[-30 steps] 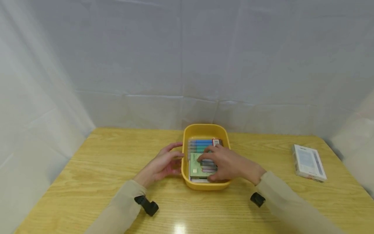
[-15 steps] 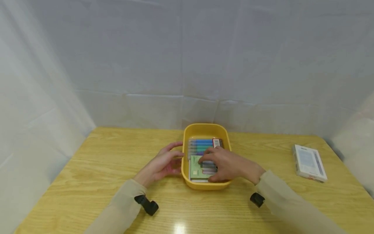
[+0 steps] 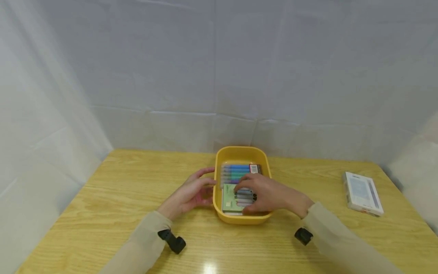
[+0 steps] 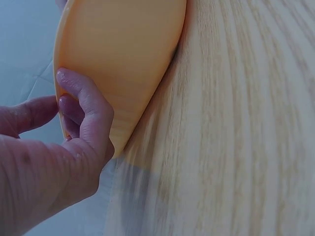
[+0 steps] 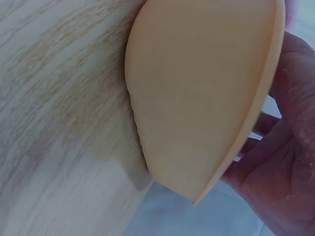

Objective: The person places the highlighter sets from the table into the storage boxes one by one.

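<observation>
A yellow plastic bin (image 3: 241,220) holds a see-through pack of coloured pencils (image 3: 236,168) lying flat at its far end. In front of that lies a light green box (image 3: 228,205) with a row of pencils showing on it. My right hand (image 3: 265,193) reaches over the bin's right wall and holds the green box, thumb near its close edge and fingers bent over it; its right part is hidden. My left hand (image 3: 191,192) touches the outside of the left wall. In the left wrist view, bent fingertips (image 4: 71,78) and the thumb meet the rim.
A white box (image 3: 363,193) with a pale printed panel lies on the wooden table (image 3: 147,182) at the far right. A pale sheet (image 3: 171,76) hangs behind the table and at both sides. Both wrists carry black straps.
The green box has shifted slightly towards me inside the bin, along with my right hand, showing more of the pencil pack behind it. My left hand has stayed in place.
</observation>
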The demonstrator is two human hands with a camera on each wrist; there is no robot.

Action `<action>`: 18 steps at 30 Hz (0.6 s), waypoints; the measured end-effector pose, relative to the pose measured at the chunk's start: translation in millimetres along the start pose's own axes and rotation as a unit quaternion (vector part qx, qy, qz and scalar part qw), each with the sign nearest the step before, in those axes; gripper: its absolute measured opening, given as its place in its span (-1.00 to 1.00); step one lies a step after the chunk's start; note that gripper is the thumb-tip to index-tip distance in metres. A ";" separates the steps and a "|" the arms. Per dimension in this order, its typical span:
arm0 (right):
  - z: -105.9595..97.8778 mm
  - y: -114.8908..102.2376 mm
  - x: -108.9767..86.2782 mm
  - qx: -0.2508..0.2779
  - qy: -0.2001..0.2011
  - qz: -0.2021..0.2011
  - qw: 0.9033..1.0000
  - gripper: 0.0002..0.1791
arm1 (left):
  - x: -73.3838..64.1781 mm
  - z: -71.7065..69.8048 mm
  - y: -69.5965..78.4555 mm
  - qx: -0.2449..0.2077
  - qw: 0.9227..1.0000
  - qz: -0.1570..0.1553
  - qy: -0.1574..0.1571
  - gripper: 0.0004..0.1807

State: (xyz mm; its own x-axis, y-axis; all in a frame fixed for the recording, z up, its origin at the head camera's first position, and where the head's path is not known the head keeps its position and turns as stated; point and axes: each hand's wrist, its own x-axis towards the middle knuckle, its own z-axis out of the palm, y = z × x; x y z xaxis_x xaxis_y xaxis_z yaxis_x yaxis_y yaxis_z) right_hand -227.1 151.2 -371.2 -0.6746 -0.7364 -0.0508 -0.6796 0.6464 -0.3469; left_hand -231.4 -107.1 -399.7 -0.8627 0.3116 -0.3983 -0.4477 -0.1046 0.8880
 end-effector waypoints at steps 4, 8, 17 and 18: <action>-2.3 1.5 -3.9 0.004 0.040 -0.006 0.999 -0.46 | 0.5 -1.1 0.4 -0.002 1.000 0.003 -0.004 -0.37; -7.2 0.2 -11.4 0.001 0.083 -0.016 0.996 -0.47 | 0.6 -0.8 0.7 -0.001 1.000 0.006 -0.004 -0.37; -12.7 -0.6 -33.2 -0.081 0.178 -0.005 0.981 -0.34 | 1.9 -1.1 -0.6 -0.001 1.000 0.007 -0.004 -0.37; -12.9 0.2 -35.9 -0.086 0.187 0.001 0.979 -0.32 | 2.0 -1.0 -1.0 -0.001 1.000 0.007 -0.004 -0.37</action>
State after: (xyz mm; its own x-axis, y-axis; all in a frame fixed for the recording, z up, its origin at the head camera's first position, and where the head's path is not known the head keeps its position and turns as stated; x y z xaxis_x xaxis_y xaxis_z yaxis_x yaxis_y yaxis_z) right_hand -206.8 180.3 -357.4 -0.7129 -0.6311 0.3058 -0.6945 0.6957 -0.1833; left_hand -232.9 -107.3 -401.6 -0.8670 0.3182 -0.3835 -0.4359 -0.1116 0.8930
